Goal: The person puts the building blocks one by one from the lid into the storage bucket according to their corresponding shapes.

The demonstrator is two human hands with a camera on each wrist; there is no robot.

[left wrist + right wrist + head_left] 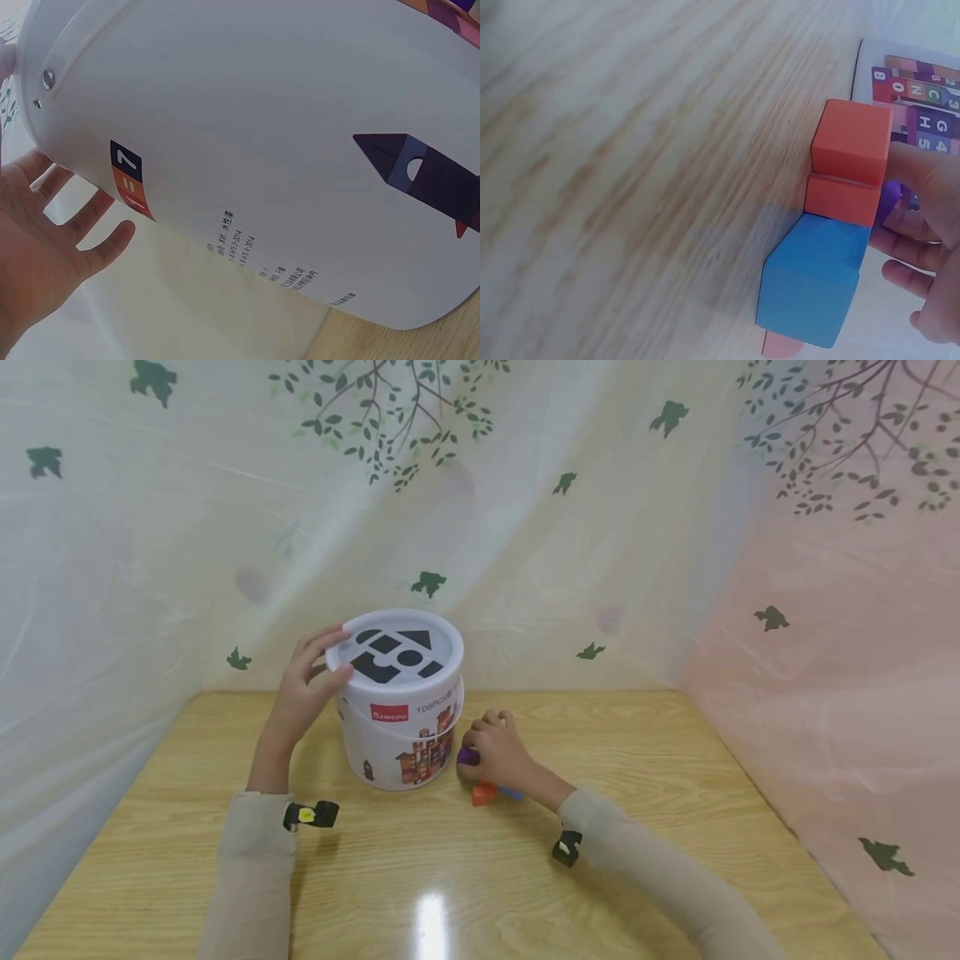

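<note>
A white lidded bucket with shape cut-outs in its lid and printed building pictures stands upright on the table. My left hand rests at the lid's left rim, its fingers spread apart. In the left wrist view those fingers lie along the bucket's white side. To the right of the bucket, my right hand pinches a purple block between thumb and fingers. Beside that hand are red blocks and a blue block; the right hand partly hides them in the head view.
The wooden table bears all of this, and a patterned curtain hangs behind it. A thin white handle hangs down the bucket's front. Part of a pink piece shows under the blue block.
</note>
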